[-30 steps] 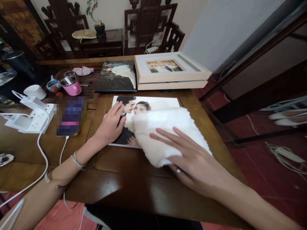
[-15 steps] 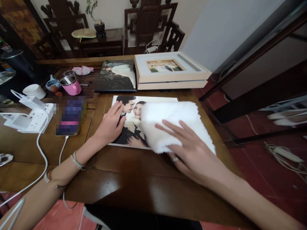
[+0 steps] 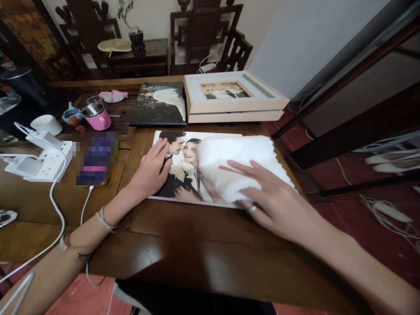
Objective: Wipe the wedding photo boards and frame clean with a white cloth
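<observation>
The photo (image 3: 183, 177) of a couple lies flat, face up, on the bench (image 3: 197, 240); a fluffy white cloth (image 3: 238, 151) covers its right part.

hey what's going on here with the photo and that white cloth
A person's left hand rests on the left side of a couple's photo on a wooden table. The right hand, fingers spread, lies on a white cloth covering much of the photo's right side.

A home, seemingly — carved wooden chair (image 3: 205, 30), potted plant (image 3: 136, 37), pink mug (image 3: 101, 120) (and, off right, pale shoes (image 3: 393, 166)).
</observation>
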Demonstrator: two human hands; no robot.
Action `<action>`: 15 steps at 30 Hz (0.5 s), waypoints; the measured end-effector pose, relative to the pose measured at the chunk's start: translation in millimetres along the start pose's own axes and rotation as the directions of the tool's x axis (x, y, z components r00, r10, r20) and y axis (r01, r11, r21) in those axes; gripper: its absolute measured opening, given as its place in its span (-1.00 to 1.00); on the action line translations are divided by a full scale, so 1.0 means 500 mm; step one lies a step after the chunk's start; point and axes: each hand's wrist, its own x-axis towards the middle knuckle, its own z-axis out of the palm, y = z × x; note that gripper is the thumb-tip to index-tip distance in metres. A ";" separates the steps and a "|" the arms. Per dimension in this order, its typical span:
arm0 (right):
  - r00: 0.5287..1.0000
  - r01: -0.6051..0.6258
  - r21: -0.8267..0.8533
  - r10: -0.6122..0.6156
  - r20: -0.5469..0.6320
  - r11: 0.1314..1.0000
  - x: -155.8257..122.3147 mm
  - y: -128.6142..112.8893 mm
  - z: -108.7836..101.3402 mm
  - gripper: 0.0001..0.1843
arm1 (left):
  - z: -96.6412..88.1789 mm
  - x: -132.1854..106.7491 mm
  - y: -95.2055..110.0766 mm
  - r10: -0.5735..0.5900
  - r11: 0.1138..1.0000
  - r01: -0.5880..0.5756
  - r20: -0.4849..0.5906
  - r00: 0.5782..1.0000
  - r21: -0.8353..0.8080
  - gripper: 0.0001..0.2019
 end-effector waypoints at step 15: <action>0.998 -0.054 -0.014 0.053 -0.032 0.998 -0.020 -0.048 0.019 -0.74 | 0.012 0.018 -0.006 0.005 1.000 -0.005 -0.012 1.000 0.001 -0.53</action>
